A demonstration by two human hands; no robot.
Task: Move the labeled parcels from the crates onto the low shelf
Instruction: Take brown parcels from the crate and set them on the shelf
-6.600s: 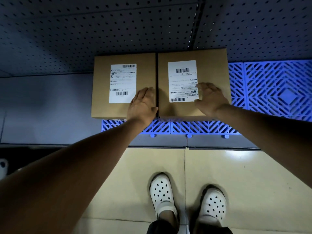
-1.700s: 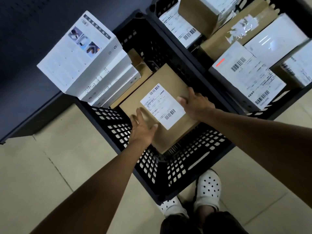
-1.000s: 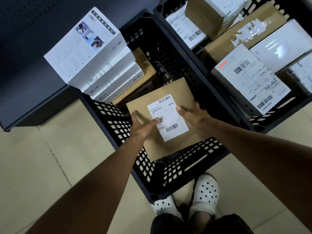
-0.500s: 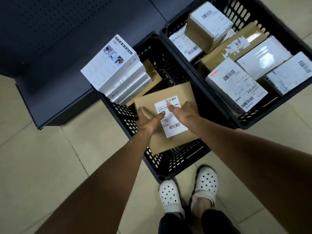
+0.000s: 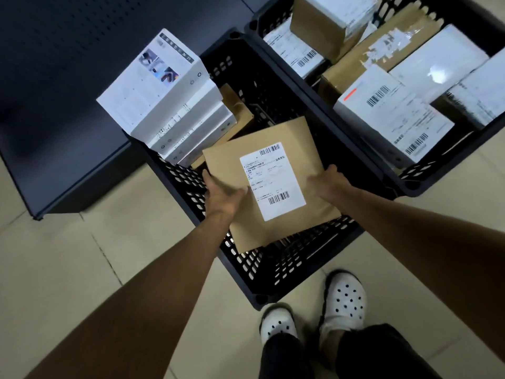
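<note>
- Parcel point(image 5: 270, 187) up and out: the brown box with its white label point(image 5: 273, 162) is caught between my two hands, tilted, above the near crate point(image 5: 273, 274) and no longer resting in it.
- My left hand point(image 5: 222, 196) clamps the left edge, thumb laid across the top face. The fingers go underneath where I can't see them.
- My right hand point(image 5: 328, 184) holds the opposite edge the same way, thumb up along the side.
- Half a second ago both hands sat close together on top, right by the label. Now they have slid apart to the two sides, which I judge a proper carrying hold.
- A second or so earlier the box lay flat down inside the crate, so the lift is done and the carry comes next.
- Beyond my left hand the stack of white boxes point(image 5: 161, 97) leans in the same crate, unmoved.
- Beyond my right hand the second crate point(image 5: 410, 184) is full of labelled parcels, so plenty of trips remain.
- Further back I was at the low shelf, pressing two brown boxes side by side on a blue mat. This one should join them.
- The dark shelving unit point(image 5: 68, 105) stands off to the left of my left hand, so I reckon a turn that way is needed.
</note>
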